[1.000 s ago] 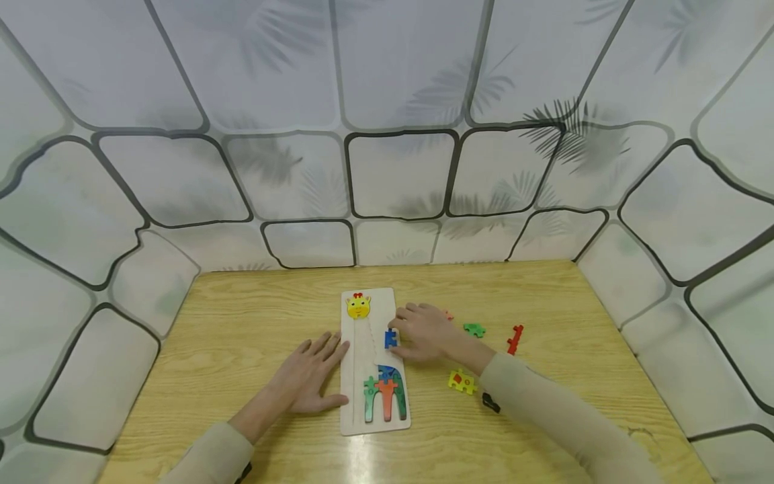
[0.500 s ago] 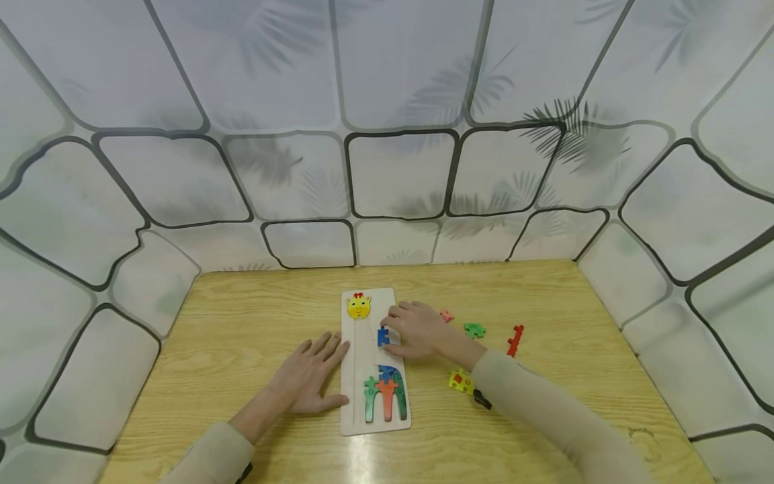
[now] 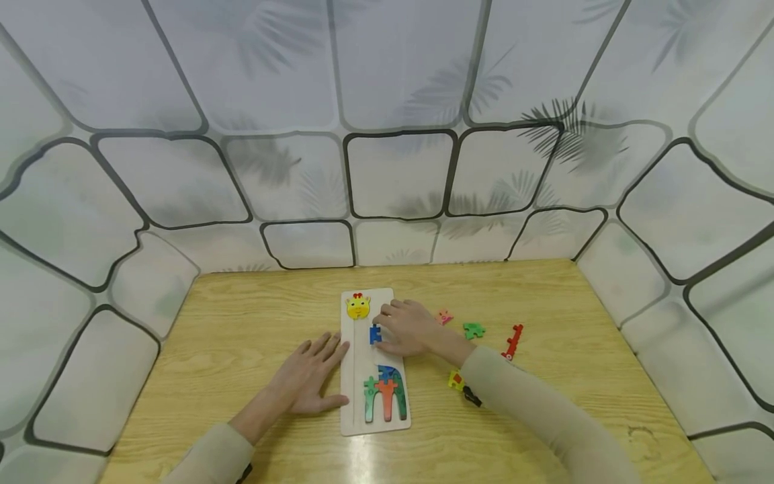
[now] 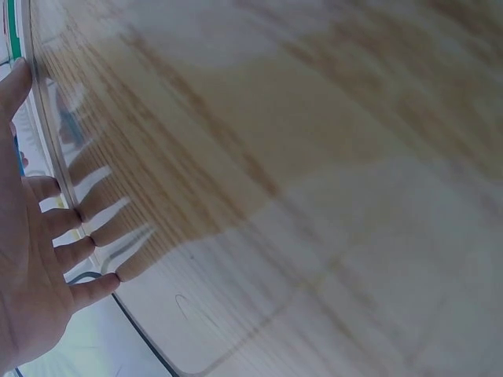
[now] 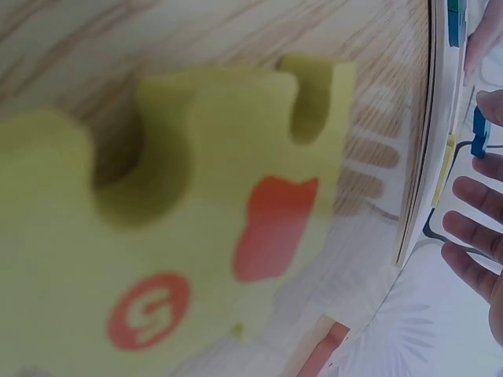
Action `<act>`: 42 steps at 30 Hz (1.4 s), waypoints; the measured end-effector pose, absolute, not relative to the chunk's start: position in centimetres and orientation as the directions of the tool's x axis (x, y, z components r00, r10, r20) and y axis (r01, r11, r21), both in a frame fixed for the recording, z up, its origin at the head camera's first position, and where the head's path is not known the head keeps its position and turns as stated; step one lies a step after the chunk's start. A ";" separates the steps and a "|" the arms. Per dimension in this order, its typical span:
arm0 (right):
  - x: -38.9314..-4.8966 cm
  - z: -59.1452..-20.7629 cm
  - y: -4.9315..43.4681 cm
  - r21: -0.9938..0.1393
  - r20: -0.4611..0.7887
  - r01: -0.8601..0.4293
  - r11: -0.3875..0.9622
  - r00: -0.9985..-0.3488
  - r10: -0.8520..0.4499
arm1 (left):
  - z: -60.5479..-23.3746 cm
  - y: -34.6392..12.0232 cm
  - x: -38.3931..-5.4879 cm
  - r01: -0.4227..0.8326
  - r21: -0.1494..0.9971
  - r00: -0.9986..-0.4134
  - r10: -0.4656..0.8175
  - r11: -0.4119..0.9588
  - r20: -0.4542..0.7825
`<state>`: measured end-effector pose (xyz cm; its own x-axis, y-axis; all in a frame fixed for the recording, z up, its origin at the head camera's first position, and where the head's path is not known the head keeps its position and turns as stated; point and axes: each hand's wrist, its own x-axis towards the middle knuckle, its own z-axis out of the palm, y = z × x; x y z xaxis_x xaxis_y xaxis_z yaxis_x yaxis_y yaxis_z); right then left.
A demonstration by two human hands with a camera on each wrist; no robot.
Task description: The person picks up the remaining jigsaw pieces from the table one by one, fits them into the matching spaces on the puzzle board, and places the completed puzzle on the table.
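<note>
A pale giraffe puzzle board (image 3: 348, 420) lies on the wooden table. My right hand (image 3: 406, 329) is over its right side and pinches a blue puzzle piece (image 3: 375, 335) between thumb and finger; the right wrist view shows the same blue piece (image 5: 479, 133) edge-on, off the board's surface. Fingers straight, my left hand (image 3: 311, 376) rests along the board's left edge. The yellow giraffe head (image 3: 358, 307) sits at the board's top. Lower down, a blue piece (image 3: 387, 372) adjoins a green leg (image 3: 369, 403), an orange leg (image 3: 386, 403) and a dark green leg (image 3: 400, 396).
Loose pieces lie right of the board: pink (image 3: 444, 316), green (image 3: 474, 330), red (image 3: 512, 341), and yellow (image 3: 456, 380), partly hidden by the right sleeve. In the right wrist view the yellow piece (image 5: 220, 165) looms close, marked 5. Patterned walls enclose the table.
My right hand has carried the blue piece leftward from the board's right edge towards the giraffe's neck area. The left hand and the board have stayed put.
</note>
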<state>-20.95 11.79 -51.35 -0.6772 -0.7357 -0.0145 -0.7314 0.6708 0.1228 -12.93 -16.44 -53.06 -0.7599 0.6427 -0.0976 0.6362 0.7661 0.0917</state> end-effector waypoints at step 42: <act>-22.5 -51.9 9.5 0.125 -0.012 -0.743 0.658 -0.664 -0.747 | -53.0 -16.4 -12.9 0.643 0.089 -0.755 0.649 0.761 -0.093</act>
<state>-22.48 9.53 -51.89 -0.6642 -0.7474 -0.0119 -0.7426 0.6580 0.1249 -12.92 -16.44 -52.99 -0.7553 0.6488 -0.0926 0.6427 0.7609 0.0893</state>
